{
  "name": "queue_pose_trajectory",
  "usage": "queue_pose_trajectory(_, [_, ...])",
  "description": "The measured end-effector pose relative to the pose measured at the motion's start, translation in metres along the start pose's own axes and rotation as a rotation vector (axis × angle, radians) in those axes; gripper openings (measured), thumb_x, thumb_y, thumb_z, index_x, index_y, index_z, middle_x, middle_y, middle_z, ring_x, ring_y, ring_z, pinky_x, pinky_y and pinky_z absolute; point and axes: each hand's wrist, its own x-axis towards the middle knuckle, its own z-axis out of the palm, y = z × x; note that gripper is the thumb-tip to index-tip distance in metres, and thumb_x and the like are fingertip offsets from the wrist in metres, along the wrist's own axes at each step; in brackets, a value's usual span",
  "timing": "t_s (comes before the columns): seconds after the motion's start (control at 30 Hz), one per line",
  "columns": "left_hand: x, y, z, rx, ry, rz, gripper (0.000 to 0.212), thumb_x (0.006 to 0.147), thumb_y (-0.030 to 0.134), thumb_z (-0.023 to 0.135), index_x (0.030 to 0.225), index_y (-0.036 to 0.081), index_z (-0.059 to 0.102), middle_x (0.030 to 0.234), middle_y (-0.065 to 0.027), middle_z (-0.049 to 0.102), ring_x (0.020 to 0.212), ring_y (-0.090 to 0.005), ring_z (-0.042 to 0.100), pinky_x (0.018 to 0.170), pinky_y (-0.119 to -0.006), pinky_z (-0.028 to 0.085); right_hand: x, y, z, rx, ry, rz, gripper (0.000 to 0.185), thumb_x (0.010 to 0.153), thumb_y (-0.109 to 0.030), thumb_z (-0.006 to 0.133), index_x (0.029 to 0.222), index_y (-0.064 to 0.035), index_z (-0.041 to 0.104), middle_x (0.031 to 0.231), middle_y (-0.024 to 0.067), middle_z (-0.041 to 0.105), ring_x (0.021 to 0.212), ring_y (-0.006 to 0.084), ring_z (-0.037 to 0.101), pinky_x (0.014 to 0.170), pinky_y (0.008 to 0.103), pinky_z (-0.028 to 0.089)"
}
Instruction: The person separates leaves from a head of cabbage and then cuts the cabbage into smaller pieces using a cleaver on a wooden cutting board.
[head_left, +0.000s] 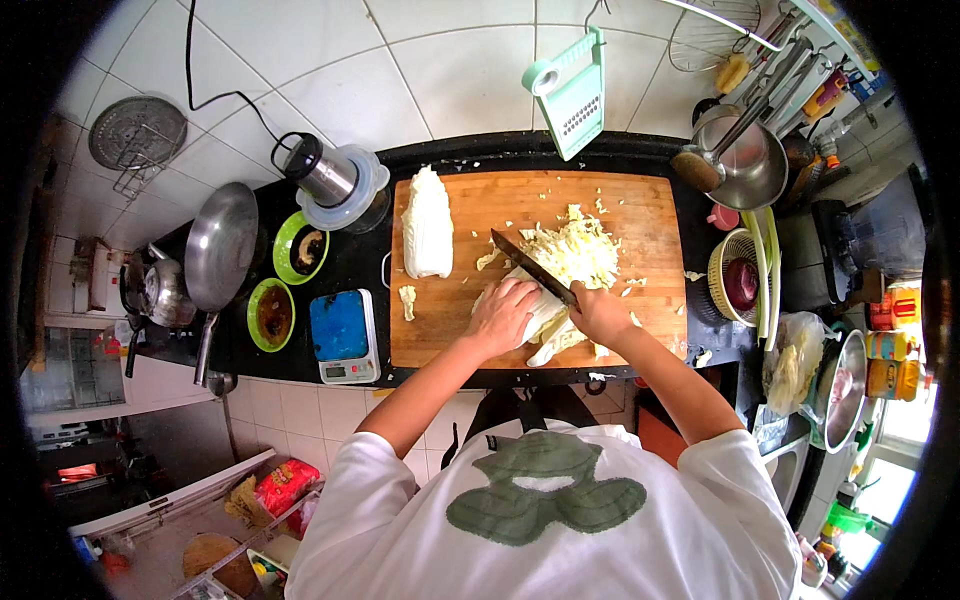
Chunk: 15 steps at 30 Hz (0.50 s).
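Observation:
On a wooden cutting board (480, 196), my right hand (598, 319) grips the handle of a kitchen knife (534, 268). Its dark blade slants away to the upper left, over a piece of napa cabbage (546, 319). My left hand (504, 313) presses on that cabbage piece, fingers beside the blade. Just beyond the knife lies a heap of shredded cabbage (576, 251), with loose shreds scattered about. Another long piece of napa cabbage (427, 225) rests at the board's left side, apart from both hands. The blade's lower edge against the cabbage cannot be made out.
Left of the board are a kitchen scale (343, 330), two green bowls (271, 315) and a small chopper (330, 176). A mint-green grater (577, 105) hangs on the tiled wall. At right stands a basket (724, 289) holding a purple vegetable (742, 285); pans (757, 172) hang above.

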Motion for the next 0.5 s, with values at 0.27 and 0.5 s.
queue_pose_trajectory(0.27, [-0.007,0.003,0.002,0.100,-0.061,-0.086,0.046,0.096,0.019,0.070,0.139,0.004,0.066,0.144,-0.0128,0.062,0.136,-0.0337,0.052,0.114,-0.052,0.044,-0.044,-0.022,-0.019,-0.095,-0.007,0.012,0.021,0.101,-0.015,0.054,0.117,-0.0031,0.059,0.093,0.0295,0.075,0.091,0.0496,0.075,0.083,0.0595,0.060])
queue_pose_trajectory(0.5, [-0.009,-0.003,0.005,0.080,-0.009,-0.061,0.039,0.096,0.021,0.070,0.130,0.003,0.067,0.136,-0.0121,0.064,0.131,-0.0324,0.054,0.107,-0.052,0.045,-0.039,-0.033,-0.025,-0.078,-0.013,-0.032,0.023,0.098,-0.014,0.057,0.117,-0.0026,0.059,0.092,0.0281,0.075,0.086,0.0491,0.075,0.080,0.0595,0.060])
